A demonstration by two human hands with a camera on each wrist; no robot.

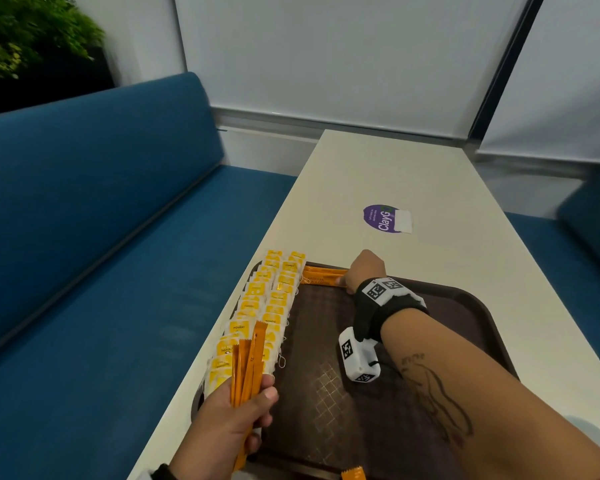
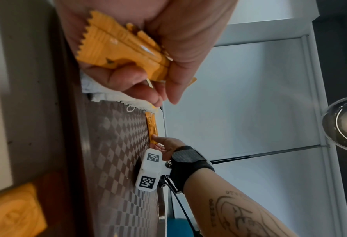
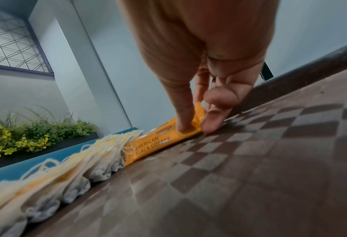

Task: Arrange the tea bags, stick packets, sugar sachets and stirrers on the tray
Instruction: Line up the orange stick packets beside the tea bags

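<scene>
Pinching the stick packet [image 1: 321,276] with your right hand [image 1: 366,271] (left hand [image 1: 229,417] clutched the spare packets [image 1: 248,365]), you risked nudging the adjoining tea bags [image 1: 271,299] crooked on the tray [image 1: 326,327].

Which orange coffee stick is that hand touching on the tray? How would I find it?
Find the brown tray on the white table and follow the row of yellow tea bags to the far rim. The orange stick packet lies flat there, its end pinched by the right hand. The other orange sticks stand bunched in the left hand.
</scene>
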